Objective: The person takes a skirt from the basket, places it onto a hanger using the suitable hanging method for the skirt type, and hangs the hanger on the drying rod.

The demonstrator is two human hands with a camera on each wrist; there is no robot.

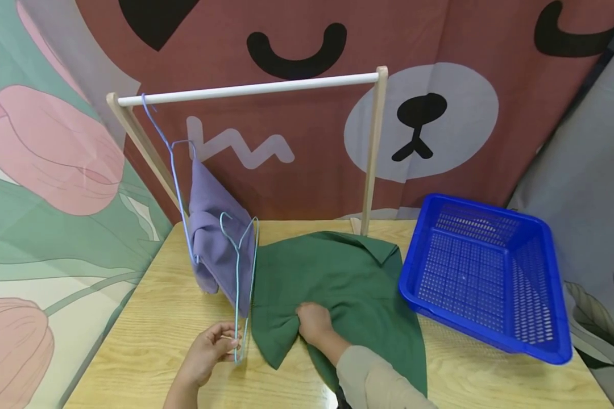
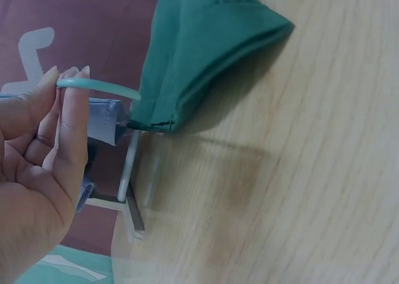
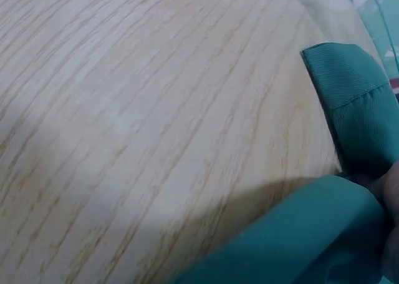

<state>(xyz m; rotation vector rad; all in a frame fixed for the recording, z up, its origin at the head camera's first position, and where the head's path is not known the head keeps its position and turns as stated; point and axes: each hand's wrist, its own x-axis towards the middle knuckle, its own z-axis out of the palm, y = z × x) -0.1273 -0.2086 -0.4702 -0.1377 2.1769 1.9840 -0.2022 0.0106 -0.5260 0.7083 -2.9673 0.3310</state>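
Note:
My left hand (image 1: 204,353) pinches a light turquoise wire hanger (image 1: 237,301) near one end, between thumb and fingertips. In the left wrist view that hanger (image 2: 103,86) lies close to a corner of green cloth. My right hand (image 1: 315,325) grips a bunched fold of a green garment (image 1: 337,272) spread on the table. Only part of the right hand (image 3: 391,193) shows at the edge of the right wrist view, beside the gathered green cloth (image 3: 365,109). Left of the turquoise hanger hangs a purple garment (image 1: 217,221) on a pale purple hanger (image 1: 174,170).
A rack with a white bar (image 1: 256,89) and wooden legs stands at the back of the wooden table (image 1: 133,341); the purple hanger hooks over its left end. A blue perforated basket (image 1: 483,335) sits on the right. Behind hangs a printed curtain (image 1: 307,187).

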